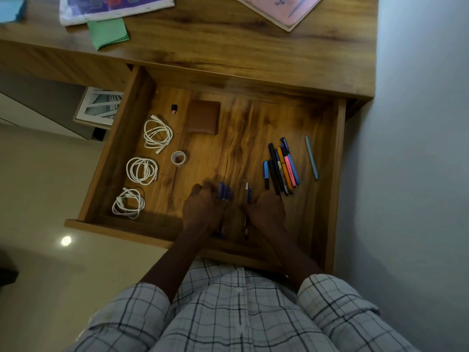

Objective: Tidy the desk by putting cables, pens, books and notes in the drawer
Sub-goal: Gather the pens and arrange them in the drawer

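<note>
**Hands at the drawer front.** Both hands lay inside the open drawer (338, 174), close to its front wall. The left hand (203, 209) gripped a bundle of blue pens (224, 191), caps protruding beyond the knuckles. The right hand (266, 209) appeared to pinch a single pen (248, 193) just beside the bundle. Judged light, stiff and smooth-barrelled, the pens would likely roll or slip from a loose hold, so a grip around mid-barrel suited them. Beyond and right of the right hand lay a row of markers (281, 166), touching one another, with a teal pen (311, 157) apart, nearer the side wall. Well left of the left hand lay three coiled cables (140, 170), with a tape roll (178, 158) and wallet (203, 117) beyond. Nothing obstructed the bare floor ahead of the hands. Green notes (107, 33) and a pink book (279, 8) lay on the desk, far beyond.
</note>
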